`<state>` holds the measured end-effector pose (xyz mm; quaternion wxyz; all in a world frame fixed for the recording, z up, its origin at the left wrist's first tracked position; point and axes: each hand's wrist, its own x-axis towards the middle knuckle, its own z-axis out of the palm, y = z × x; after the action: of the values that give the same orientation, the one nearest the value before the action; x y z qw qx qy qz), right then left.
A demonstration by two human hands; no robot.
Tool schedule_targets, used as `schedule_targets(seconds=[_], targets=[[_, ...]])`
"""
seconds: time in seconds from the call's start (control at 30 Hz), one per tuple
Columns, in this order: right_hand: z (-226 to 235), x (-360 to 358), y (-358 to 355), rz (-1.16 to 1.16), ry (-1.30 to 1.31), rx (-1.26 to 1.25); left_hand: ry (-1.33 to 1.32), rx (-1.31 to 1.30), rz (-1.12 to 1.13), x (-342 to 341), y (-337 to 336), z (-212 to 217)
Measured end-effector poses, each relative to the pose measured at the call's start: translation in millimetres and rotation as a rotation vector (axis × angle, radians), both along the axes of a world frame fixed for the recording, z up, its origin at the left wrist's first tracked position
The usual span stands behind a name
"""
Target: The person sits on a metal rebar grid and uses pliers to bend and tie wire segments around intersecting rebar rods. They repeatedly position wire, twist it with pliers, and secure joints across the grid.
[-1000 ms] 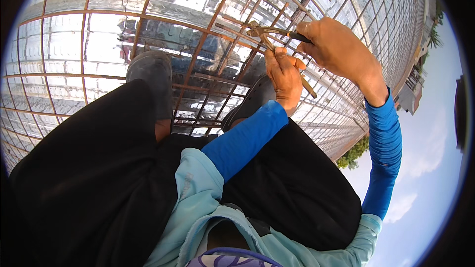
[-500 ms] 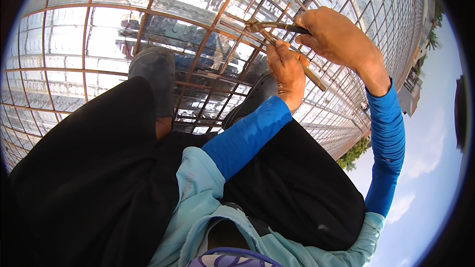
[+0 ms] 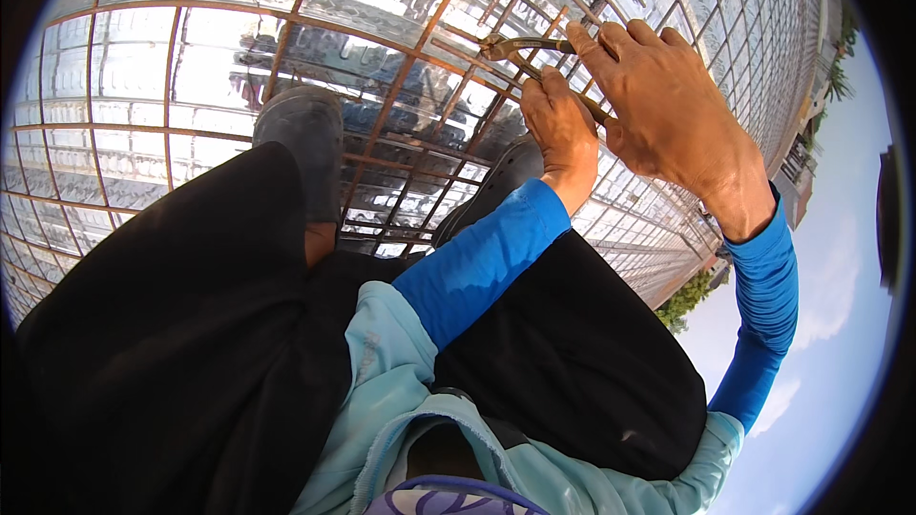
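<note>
A pair of rusty end-cutting pincers (image 3: 494, 48) has its jaws at a crossing of the rusty steel bar mesh (image 3: 405, 55), with both handles spread toward the right. My right hand (image 3: 673, 110) spans these handles, thumb side at the upper one and the lower one running in under the palm. Close below the jaws, my left hand (image 3: 561, 129) has its fingers bent together against the lower handle. What lies between those fingertips is hidden.
Shiny corrugated metal decking (image 3: 224, 48) lies beneath the mesh. My dark shoes (image 3: 298, 124) rest on the bars, knees bent to both sides. Loose bar ends (image 3: 563, 14) stick out near the pincers. Trees (image 3: 685, 300) and sky show beyond the right edge.
My right hand has shifted right and down, from the upper handle to across both handles. The lower handle has swung up toward the upper one. My left hand has moved slightly.
</note>
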<state>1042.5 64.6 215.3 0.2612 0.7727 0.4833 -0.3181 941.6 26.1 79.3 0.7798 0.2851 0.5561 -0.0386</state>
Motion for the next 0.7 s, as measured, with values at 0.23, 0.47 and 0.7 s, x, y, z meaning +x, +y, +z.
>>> schedule_targets(seconds=[0.23, 0.47, 0.7], targets=[[4, -27, -14, 0.124, -0.139, -0.095, 0.004, -0.027, 0.088, -1, 0, 0], [-11, -38, -13, 0.225, -0.348, -0.073, -0.125, -0.059, 0.183, 2, -9, -9], [-14, -11, 5, 0.313, -0.283, 0.057, -0.147, -0.374, 0.36, 17, 27, 18]])
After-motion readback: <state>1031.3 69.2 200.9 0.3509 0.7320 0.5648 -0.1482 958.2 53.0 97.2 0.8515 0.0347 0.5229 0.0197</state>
